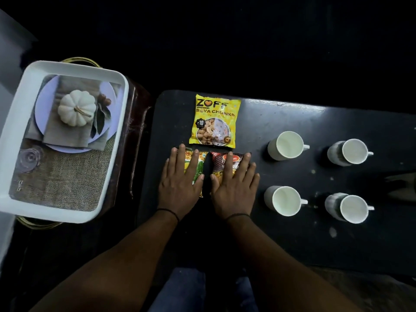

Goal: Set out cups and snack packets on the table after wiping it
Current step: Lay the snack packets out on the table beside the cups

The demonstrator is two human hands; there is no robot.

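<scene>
Both hands lie flat at frame centre, fingers spread and grasping nothing: the left hand (180, 183) presses the green packet (198, 164), the right hand (234, 188) the red packet (221, 164), likely squaring them under the yellow packet (213, 121). Four cups (284, 145) stand right on the desk (315, 244).

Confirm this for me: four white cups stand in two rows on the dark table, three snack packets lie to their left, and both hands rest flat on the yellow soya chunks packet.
Not quite. The head view shows the yellow soya chunks packet untouched. The left hand lies flat on the green packet and the right hand on the dark red packet, both nearer the person. The four cups and three packets on the table are as you said.
</scene>
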